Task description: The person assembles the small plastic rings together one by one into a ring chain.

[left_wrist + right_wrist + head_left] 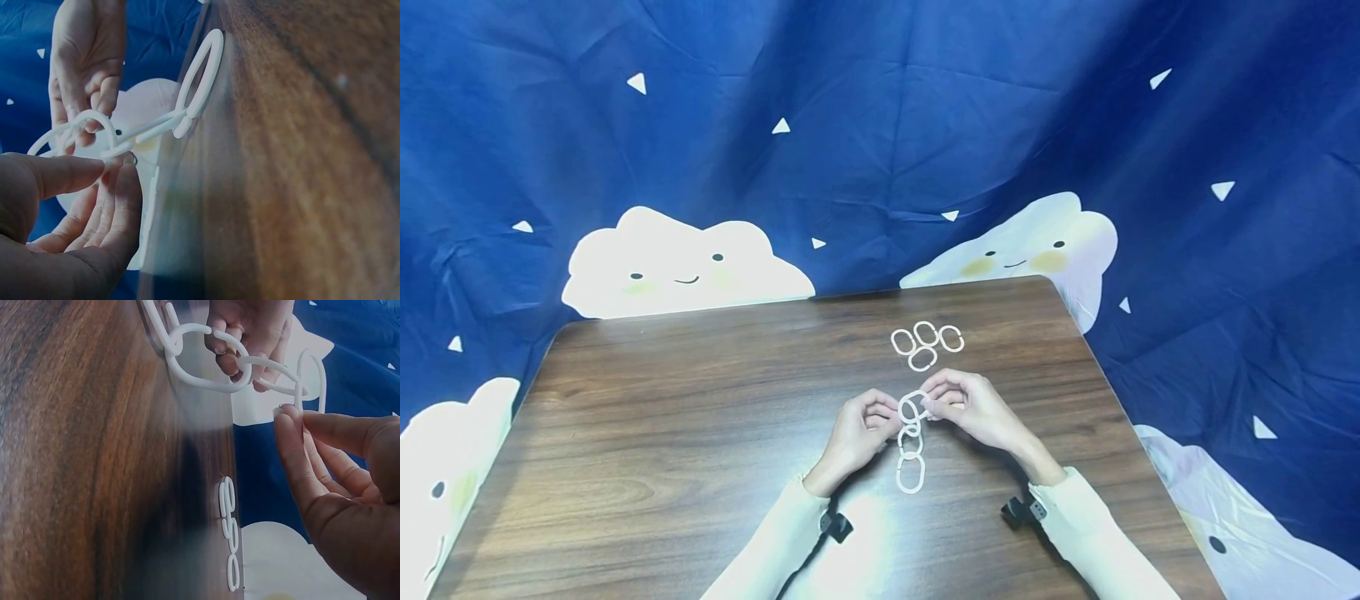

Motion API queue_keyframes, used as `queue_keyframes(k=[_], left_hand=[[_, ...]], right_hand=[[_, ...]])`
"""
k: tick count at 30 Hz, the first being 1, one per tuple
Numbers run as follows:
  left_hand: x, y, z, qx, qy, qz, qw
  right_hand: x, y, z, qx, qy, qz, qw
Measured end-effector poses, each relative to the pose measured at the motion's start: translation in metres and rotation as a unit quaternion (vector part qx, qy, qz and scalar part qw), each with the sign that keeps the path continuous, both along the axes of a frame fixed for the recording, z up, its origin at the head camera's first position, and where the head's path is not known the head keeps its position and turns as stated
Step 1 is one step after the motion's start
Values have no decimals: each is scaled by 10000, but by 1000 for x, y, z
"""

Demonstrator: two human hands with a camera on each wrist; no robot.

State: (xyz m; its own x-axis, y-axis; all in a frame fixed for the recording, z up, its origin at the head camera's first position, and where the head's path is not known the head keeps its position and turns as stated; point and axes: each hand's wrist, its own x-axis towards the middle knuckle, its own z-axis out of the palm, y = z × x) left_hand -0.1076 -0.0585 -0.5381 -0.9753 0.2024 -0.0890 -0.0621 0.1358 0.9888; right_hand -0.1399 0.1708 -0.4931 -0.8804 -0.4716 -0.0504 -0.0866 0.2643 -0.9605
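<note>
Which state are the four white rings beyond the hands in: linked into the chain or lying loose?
Lying loose. The four white rings sit in a small cluster on the table, apart from the chain held by both hands.

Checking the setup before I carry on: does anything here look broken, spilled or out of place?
Nothing stands out. Both hands pinch the chain of white rings; four loose rings lie grouped on the table.

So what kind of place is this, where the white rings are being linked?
Probably a makeshift home or hobby setup: a small dark wooden table against a blue cloud-print cloth backdrop, with loose white plastic rings beyond the hands.
</note>
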Motion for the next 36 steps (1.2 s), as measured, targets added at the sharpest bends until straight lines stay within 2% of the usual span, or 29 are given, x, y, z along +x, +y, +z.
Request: queue_keyframes(k=[5,13,23,28,36], left_hand=[[0,0,1,-38,13,-45,10000],[-1,2,3,81,-70,-118,9999],[-1,0,3,-20,-47,-31,10000],[0,-2,3,-6,89,-42,10000],[-1,-5,2,-233,118,-19,9997]], right_hand=[[0,-2,0,29,-38,-46,10000],[-1,-3,-1,251,157,-149,9994],[-6,3,0,508,349,-425,9972],[-9,7,3,541,412,-616,9958],[-11,6,5,439,379,-596,9965]])
